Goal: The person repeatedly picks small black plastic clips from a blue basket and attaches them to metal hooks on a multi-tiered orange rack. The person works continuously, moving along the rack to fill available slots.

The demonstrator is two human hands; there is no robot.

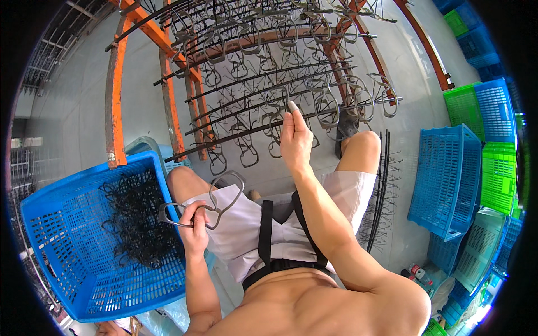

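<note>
My left hand (194,225) is closed around a grey goggle frame (234,193), with two rounded openings and a narrow middle, held over my left thigh. My right hand (296,140) reaches up to the rack, its fingers pinched at the edge of another grey goggle frame (268,101). A pale cover wraps one fingertip, and the fingers partly hide that frame. Similar grey frames (327,109) hang in rows from wire hooks on black rods (235,136). Beside my left hand, a blue basket (67,246) holds a tangled heap of dark frames (140,218).
An orange metal stand (116,95) carries the rods in front of me. Spare rods with wire hooks (381,190) lie on the floor by my right leg. Blue crates (443,179) and green crates (499,173) are stacked at the right. A bottle (420,274) stands near them.
</note>
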